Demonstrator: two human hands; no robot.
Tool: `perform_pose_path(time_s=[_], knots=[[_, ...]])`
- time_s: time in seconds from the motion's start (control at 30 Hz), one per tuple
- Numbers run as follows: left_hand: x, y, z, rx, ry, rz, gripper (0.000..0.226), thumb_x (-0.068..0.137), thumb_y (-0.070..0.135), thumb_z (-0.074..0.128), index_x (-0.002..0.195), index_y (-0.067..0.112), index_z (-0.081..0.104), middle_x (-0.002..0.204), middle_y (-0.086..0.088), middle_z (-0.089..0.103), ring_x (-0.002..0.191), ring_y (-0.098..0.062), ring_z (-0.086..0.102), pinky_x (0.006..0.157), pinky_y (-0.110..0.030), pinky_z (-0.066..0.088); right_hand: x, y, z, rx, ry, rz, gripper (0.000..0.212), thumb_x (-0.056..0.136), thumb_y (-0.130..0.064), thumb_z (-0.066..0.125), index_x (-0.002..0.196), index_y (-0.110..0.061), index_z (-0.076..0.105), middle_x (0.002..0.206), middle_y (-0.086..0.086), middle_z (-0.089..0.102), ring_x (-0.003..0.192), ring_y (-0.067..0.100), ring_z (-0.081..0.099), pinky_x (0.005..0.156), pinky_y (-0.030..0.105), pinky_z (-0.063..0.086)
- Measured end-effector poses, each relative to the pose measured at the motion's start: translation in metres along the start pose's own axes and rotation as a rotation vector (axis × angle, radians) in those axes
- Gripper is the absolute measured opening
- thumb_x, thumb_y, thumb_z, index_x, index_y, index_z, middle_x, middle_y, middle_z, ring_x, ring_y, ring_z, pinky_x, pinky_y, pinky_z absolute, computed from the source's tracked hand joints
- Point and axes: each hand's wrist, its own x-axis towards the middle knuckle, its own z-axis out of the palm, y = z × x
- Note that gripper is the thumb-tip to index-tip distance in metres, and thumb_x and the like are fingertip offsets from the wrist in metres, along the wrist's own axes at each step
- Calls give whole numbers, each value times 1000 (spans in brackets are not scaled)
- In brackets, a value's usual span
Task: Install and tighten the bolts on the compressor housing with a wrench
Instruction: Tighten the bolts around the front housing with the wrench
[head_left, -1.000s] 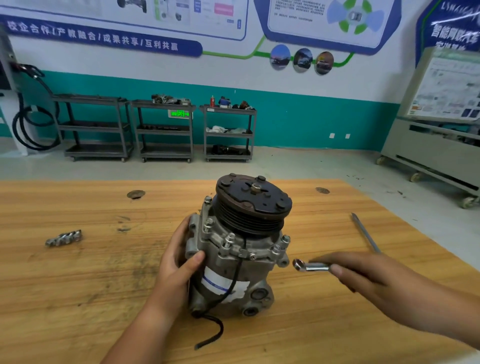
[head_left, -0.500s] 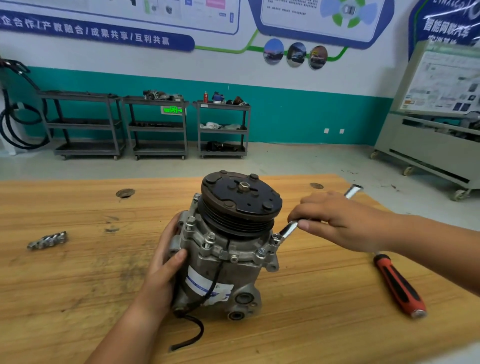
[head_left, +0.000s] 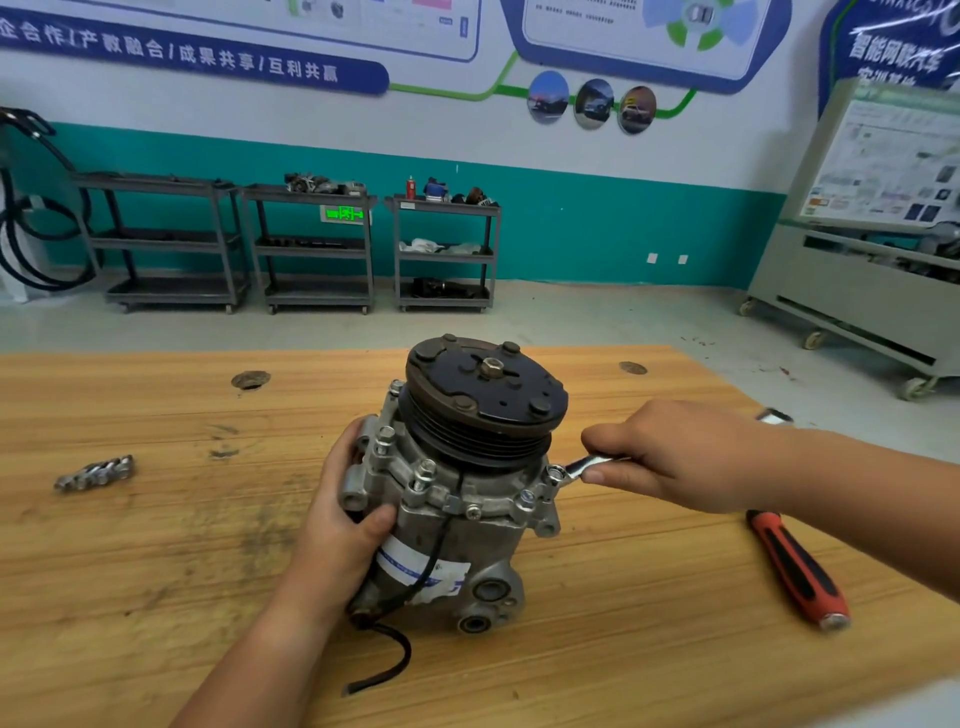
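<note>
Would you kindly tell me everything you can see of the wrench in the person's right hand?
The wrench is a slim bar of shiny silver metal. The right hand grips its shank and hides most of it; its far end pokes out beyond the wrist. Its near head sits on a bolt at the right edge of the compressor housing, just below the black pulley. It lies roughly level above the wooden table.

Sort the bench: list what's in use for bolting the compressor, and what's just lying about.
In use: compressor, wrench, the bolt it sits on, left hand, right hand.
Lying about: red-handled screwdriver, metal link piece at the left.
</note>
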Motion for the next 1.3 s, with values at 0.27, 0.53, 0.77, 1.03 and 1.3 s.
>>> perform_pose_path(time_s=[0.27,0.53,0.77,1.03,1.3], knots=[[-3,2,5,15,18,33,137,32,79,78,145,15,33,127,3,61,111,0,61,81,-10,48,-6,-22,-5,106,-102,187,40,88,-61,22,67,-30,35,61,-6,43,54,9,41,56,28,38],[-7,7,9,-1,68,48,124,24,81,77,131,32,40,124,8,56,102,11,60,75,-5,47,-7,-32,-5,303,-159,314,47,94,-55,33,69,-16,42,63,-2,39,56,13,35,54,27,32],[-8,9,7,-64,71,0,111,26,69,87,124,34,48,127,1,59,109,-14,64,78,-21,55,-23,-15,-24,298,-146,208,24,93,-50,30,81,-38,46,72,-8,50,69,10,49,68,31,44],[-12,9,5,-120,46,-45,107,32,68,86,129,44,47,134,0,56,114,-17,62,85,-31,56,-28,-14,-5,214,2,60,59,80,-66,13,116,-40,51,94,-12,61,85,7,55,77,35,47],[-10,6,4,-194,72,-81,103,31,64,89,124,41,52,123,6,65,111,-18,64,78,-27,57,-18,-18,-9,260,15,5,40,80,-66,14,79,-43,47,73,-6,58,69,8,52,66,28,43]])
